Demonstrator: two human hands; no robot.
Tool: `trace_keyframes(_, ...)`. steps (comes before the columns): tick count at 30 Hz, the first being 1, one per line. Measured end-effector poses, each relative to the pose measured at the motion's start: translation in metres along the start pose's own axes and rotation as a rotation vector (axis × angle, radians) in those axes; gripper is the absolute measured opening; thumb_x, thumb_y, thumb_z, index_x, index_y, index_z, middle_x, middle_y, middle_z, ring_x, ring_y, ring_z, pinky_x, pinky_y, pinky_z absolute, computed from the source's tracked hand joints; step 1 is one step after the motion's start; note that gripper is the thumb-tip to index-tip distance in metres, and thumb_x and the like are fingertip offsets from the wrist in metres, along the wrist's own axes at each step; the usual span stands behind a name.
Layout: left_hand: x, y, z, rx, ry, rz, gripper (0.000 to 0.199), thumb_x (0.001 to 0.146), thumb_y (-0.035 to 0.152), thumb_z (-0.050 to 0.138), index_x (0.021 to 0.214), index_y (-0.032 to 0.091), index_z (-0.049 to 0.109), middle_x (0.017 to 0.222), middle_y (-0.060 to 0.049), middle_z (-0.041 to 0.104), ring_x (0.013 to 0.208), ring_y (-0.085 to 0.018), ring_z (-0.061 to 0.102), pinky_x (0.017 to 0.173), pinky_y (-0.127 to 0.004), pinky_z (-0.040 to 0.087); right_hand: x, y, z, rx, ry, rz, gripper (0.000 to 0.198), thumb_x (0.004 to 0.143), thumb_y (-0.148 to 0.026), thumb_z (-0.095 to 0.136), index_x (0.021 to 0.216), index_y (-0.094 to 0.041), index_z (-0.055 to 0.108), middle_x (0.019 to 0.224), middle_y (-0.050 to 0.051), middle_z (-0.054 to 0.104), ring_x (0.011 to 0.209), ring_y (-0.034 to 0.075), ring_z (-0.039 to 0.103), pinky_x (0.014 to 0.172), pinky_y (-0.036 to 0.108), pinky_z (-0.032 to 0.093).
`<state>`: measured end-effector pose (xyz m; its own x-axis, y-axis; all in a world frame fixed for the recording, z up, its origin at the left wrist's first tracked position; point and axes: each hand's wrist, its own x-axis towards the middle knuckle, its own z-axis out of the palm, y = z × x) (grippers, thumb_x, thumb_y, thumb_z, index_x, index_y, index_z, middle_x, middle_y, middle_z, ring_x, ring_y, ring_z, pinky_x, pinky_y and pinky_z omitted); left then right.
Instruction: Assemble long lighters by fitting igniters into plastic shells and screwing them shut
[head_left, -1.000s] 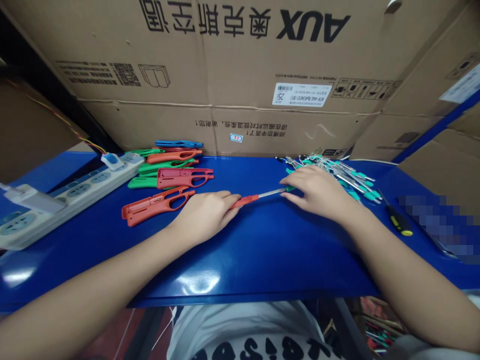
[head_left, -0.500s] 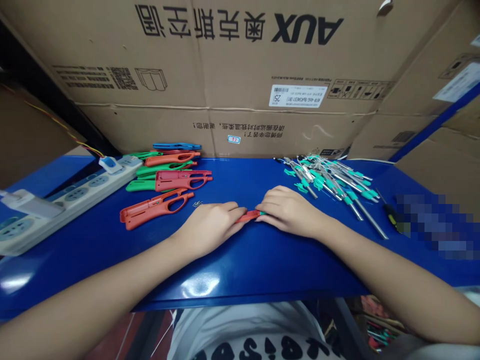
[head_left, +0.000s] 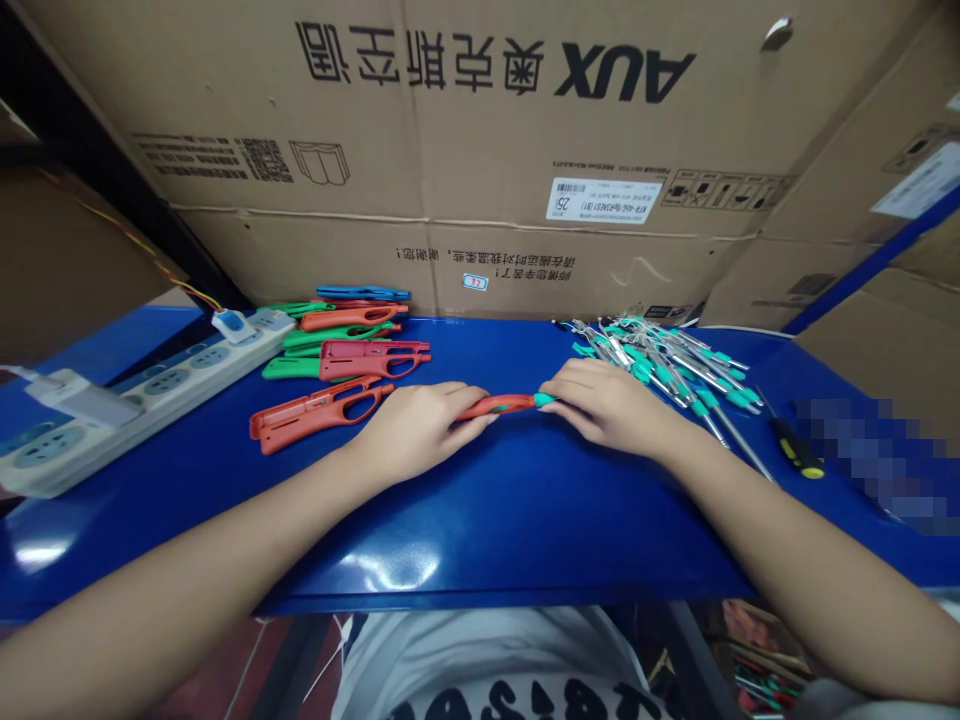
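Note:
Above the middle of the blue table, my left hand (head_left: 424, 428) is closed around the rear of a red lighter handle (head_left: 511, 404). The handle's narrow front end points right and meets a teal piece (head_left: 543, 400). My right hand (head_left: 600, 405) pinches at that teal end; what lies inside its fingers is hidden. Left of my left hand lie red and green handle shells, the nearest being an orange-red shell (head_left: 307, 418). Beyond my right hand is a pile of metal lighter tubes with teal parts (head_left: 660, 360).
A white power strip (head_left: 165, 385) with plugs runs along the left side of the blue table (head_left: 480, 530). A large cardboard box (head_left: 480, 130) stands as a wall behind. On the right lies a screwdriver (head_left: 796, 450) with a black and yellow grip.
My hands have moved slightly apart and up, with the right shifting rightward. More of the red handle and its teal end shows between them. The camera view has shifted a little.

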<state>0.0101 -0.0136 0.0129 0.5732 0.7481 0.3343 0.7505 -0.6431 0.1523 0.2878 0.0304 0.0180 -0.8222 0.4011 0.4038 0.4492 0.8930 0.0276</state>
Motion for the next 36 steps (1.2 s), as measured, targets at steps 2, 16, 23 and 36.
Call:
trace_keyframes(2, -0.001, 0.002, 0.001, 0.015, 0.013, 0.012, 0.028, 0.101, 0.039, 0.052, 0.105, 0.019, 0.070, 0.093, -0.005, 0.075, 0.080, -0.020, 0.072, 0.061, -0.026, 0.047, 0.001, -0.004, 0.002, -0.038, 0.035, -0.050, 0.028, 0.103, -0.028, 0.046, 0.104, -0.012, 0.069, 0.089, 0.013, 0.071, 0.081, 0.022, 0.059, 0.074, 0.035, 0.047)
trace_keyframes(16, -0.009, 0.013, 0.002, 0.235, 0.160, 0.224, 0.025, 0.099, 0.028, 0.048, 0.090, 0.017, 0.069, 0.077, -0.003, 0.075, 0.058, -0.018, 0.067, 0.051, -0.029, 0.042, -0.001, -0.021, 0.026, 0.085, 0.019, -0.049, 0.027, 0.103, -0.020, 0.040, 0.093, -0.014, 0.065, 0.075, 0.009, 0.061, 0.070, 0.020, 0.049, 0.068, 0.032, 0.043)
trace_keyframes(23, -0.009, 0.014, 0.002, 0.197, 0.157, 0.195, 0.021, 0.095, 0.026, 0.053, 0.090, 0.016, 0.071, 0.076, -0.003, 0.075, 0.058, -0.020, 0.067, 0.050, -0.031, 0.039, -0.001, -0.023, 0.032, 0.253, 0.053, 0.025, 0.023, 0.101, -0.019, 0.044, 0.095, -0.014, 0.065, 0.074, 0.007, 0.061, 0.071, 0.019, 0.050, 0.069, 0.032, 0.046)
trace_keyframes(36, -0.010, 0.018, 0.005, -0.094, 0.237, -0.022, 0.024, 0.092, 0.031, 0.059, 0.077, 0.018, 0.071, 0.064, -0.001, 0.070, 0.054, -0.017, 0.066, 0.049, -0.026, 0.040, 0.003, -0.027, 0.017, -0.031, 0.131, -0.074, 0.024, 0.097, -0.008, 0.040, 0.098, -0.008, 0.064, 0.077, 0.012, 0.060, 0.075, 0.022, 0.045, 0.069, 0.037, 0.046)
